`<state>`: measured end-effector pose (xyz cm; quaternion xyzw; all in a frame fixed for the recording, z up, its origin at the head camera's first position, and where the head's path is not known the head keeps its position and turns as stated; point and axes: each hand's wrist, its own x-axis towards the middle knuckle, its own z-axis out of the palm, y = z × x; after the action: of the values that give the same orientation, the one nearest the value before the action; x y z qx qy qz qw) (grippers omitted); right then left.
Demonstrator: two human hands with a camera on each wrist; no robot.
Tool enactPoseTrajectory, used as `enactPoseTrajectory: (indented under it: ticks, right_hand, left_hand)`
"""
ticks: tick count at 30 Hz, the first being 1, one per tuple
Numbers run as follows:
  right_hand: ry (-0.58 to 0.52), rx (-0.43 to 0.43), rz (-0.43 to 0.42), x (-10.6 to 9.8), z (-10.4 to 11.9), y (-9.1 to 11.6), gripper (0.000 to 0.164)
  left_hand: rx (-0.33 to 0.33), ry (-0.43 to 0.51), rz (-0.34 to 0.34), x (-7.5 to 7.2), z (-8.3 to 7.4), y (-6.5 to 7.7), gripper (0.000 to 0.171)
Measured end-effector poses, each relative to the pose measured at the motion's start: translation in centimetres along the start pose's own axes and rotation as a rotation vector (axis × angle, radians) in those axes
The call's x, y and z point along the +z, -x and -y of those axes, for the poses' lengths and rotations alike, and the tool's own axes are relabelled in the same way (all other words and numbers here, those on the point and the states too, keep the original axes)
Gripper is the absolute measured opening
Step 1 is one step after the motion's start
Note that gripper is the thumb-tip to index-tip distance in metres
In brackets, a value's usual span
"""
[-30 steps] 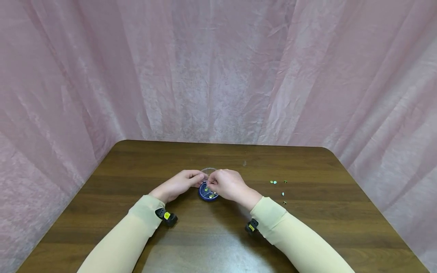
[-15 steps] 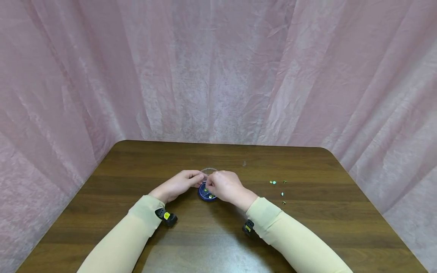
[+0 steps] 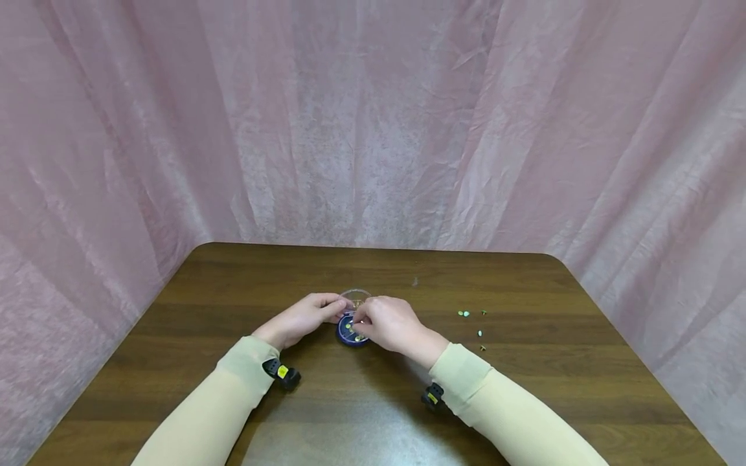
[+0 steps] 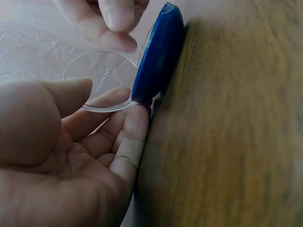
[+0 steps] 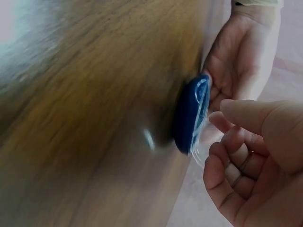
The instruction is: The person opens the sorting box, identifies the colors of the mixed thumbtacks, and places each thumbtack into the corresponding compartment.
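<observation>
A small round blue compartment case [image 3: 351,342] lies on the table with its clear lid [image 4: 105,71] raised. Several tiny greenish and gold pieces show inside it. My left hand [image 3: 305,318] holds the case at the hinge side, fingers behind the lid and thumb in front, as the left wrist view shows. Over the case is my right hand [image 3: 392,323], thumb and index finger brought close together above the compartments and the other fingers curled. I cannot tell whether a tiny piece sits between those fingertips. The right hand covers part of the case's right side.
Several loose pieces lie on the brown wooden table [image 3: 280,265] to the right: pale round ones [image 3: 466,314] and T-shaped greenish-gold ones [image 3: 483,348]. Pink curtains [image 3: 361,129] hang behind the table's far edge. Black cameras [image 3: 282,374] are strapped to both wrists.
The right hand dips slightly left over the case, then shifts back a little to the right, with its fingertips remaining above the compartments. The left hand stays in place on the case.
</observation>
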<state>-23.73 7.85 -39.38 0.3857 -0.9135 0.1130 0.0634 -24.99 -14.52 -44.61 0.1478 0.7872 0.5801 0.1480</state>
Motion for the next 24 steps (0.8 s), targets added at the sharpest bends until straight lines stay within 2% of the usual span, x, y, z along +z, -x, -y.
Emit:
enactPoseTrajectory:
  ticks: [12, 17, 20, 24]
  right_hand:
    - [0.014, 0.124, -0.019, -2.5, -5.2, 4.5, 0.009]
    - [0.139, 0.185, -0.036, -3.5, -9.0, 6.2, 0.013]
    - [0.216, 0.250, -0.044, -4.1, -11.3, 7.3, 0.011]
    - [0.236, 0.336, -0.020, -4.7, -13.5, 8.4, 0.008]
  left_hand:
    - [-0.008, 0.015, -0.007, 0.0, 0.5, -0.2, 0.039]
    - [-0.005, 0.017, -0.003, 0.1, 0.7, 0.0, 0.039]
    - [-0.009, 0.011, -0.002, 0.1, 0.6, 0.2, 0.039]
    - [-0.004, 0.010, 0.001, -0.1, 0.5, 0.3, 0.040]
